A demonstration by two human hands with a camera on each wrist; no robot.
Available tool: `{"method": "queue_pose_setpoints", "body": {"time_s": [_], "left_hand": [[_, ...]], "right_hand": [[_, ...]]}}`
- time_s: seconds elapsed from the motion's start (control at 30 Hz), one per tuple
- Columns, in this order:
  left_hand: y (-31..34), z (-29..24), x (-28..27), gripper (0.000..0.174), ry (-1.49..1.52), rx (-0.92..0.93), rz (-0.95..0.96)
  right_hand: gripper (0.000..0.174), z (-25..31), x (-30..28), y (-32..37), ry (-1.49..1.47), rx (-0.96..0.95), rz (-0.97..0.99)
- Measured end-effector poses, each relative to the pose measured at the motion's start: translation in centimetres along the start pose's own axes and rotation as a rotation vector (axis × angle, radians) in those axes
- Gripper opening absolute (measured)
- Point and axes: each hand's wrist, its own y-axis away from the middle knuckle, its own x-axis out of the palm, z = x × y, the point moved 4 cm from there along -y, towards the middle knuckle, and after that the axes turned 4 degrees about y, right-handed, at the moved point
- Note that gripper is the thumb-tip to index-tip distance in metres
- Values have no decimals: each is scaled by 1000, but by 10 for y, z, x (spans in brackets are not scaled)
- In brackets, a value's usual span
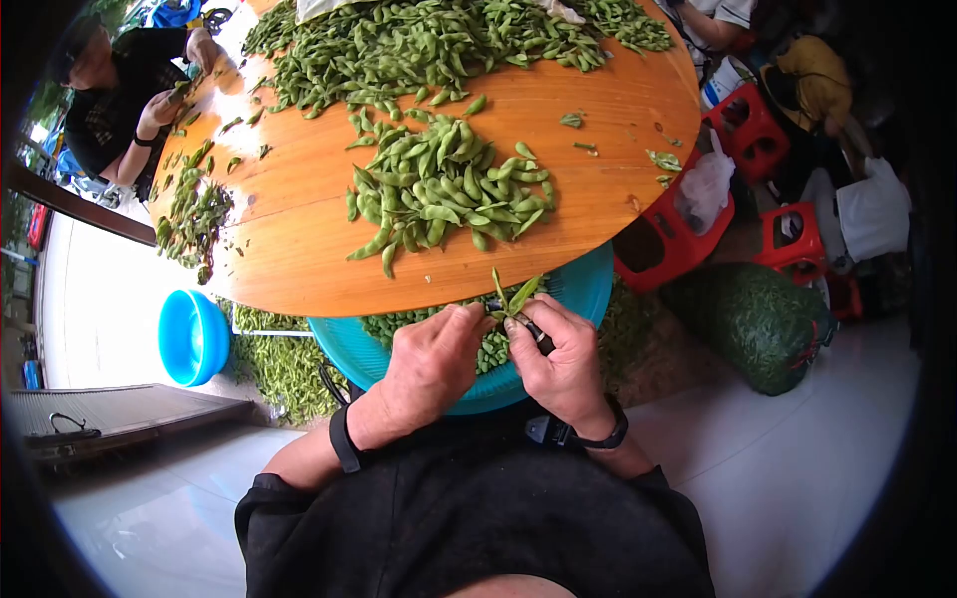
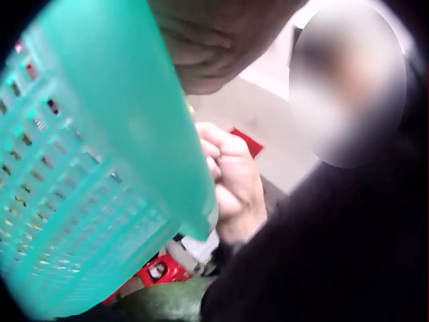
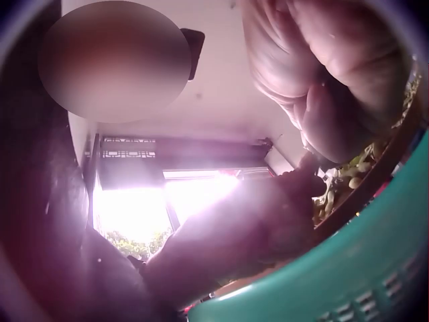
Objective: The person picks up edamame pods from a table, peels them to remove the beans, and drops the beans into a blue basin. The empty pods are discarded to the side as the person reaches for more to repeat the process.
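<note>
Both hands meet above a teal basket [image 1: 339, 344] of shelled green beans at the table's edge. The left hand [image 1: 434, 361] has its fingers curled and pinches near the base of an open green pod [image 1: 522, 293]. On the other side, the right hand [image 1: 560, 364] pinches the same pod, with a black item [image 1: 541, 340] under its fingers. In the left wrist view the basket wall [image 2: 134, 121] hides much of the work, with the right hand [image 2: 234, 178] behind it. The right wrist view shows the right hand [image 3: 335, 74] close up, its fingers curled.
A heap of pods [image 1: 449, 184] lies on the wooden table [image 1: 299, 199], with a larger pile [image 1: 419, 50] behind. Leafy scraps [image 1: 194, 214] lie at left, near another person's hands. A blue basin [image 1: 193, 337], red stools [image 1: 688, 234] and a full green bag [image 1: 753, 324] stand around.
</note>
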Motion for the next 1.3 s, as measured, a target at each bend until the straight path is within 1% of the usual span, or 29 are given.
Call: {"method": "queue_pose_setpoints", "body": {"time_s": [0.03, 0.07, 0.1, 0.13, 0.17, 0.23, 0.3, 0.37, 0.4, 0.47, 0.53, 0.57, 0.6, 0.7, 0.83, 0.9, 1.0, 1.03, 1.1, 1.13, 1.17, 1.23, 1.3], "left_hand": [[0, 0, 0, 18, -2, -2, -3], [0, 3, 0, 18, 96, -52, 27], [-1, 5, 2, 18, 195, -101, 59], [-1, 8, 0, 18, 292, -195, 114], [-3, 8, -4, 18, 293, -196, 115], [1, 17, 0, 17, 523, -495, 275], [3, 20, 4, 17, 536, -472, 278], [1, 11, 3, 20, 212, -7, 106], [3, 12, 5, 22, 152, 41, 118], [2, 13, 5, 23, 151, 21, 144], [0, 13, 2, 24, 151, 1, 170], [-1, 13, 0, 26, 206, -37, 189], [-2, 13, -1, 27, 260, -75, 208], [-1, 11, 0, 30, 228, -124, 172], [0, 13, 2, 29, 222, -108, 144], [3, 15, 2, 34, 223, -117, 197], [0, 11, -8, 36, 169, -81, 186], [-1, 10, -12, 36, 170, -81, 186], [-4, 4, -23, 33, 180, -46, 117], [-7, 1, -27, 24, 166, -78, 104], [-8, -3, -29, 24, 164, -80, 102], [-12, -7, -29, 24, 210, -154, 39], [-20, -14, -25, 25, 196, -136, 120]], "right_hand": [[11, 5, 0, -1, 117, -115, -50], [11, 10, 1, -1, 233, -229, -102], [11, 12, 3, 0, 232, -228, -101], [10, 17, 4, 1, 268, -235, -107], [10, 19, 4, 2, 305, -242, -114], [12, 20, 4, 2, 300, -261, -111], [13, 21, 4, 1, 293, -282, -109], [15, 18, 3, 0, 268, -272, -104], [15, 17, 2, 0, 268, -271, -103], [16, 13, -1, -1, 225, -223, -72], [18, 13, -3, -2, 207, -216, -42], [19, 13, -2, -2, 189, -210, -13], [19, 13, -1, -1, 189, -209, -12], [21, 15, 2, 0, 244, -263, -44], [24, 11, 3, 2, 239, -285, -60], [24, 10, 2, 3, 242, -292, -58], [25, 7, -1, 3, 220, -261, -51], [25, 6, -2, 3, 218, -268, -52], [25, 5, -5, 3, 217, -275, -54], [25, 4, -5, 4, 237, -281, -47], [25, 5, -4, 5, 256, -287, -38], [24, 6, 1, 5, 296, -324, -27], [23, 8, 6, 6, 339, -359, -19]]}}
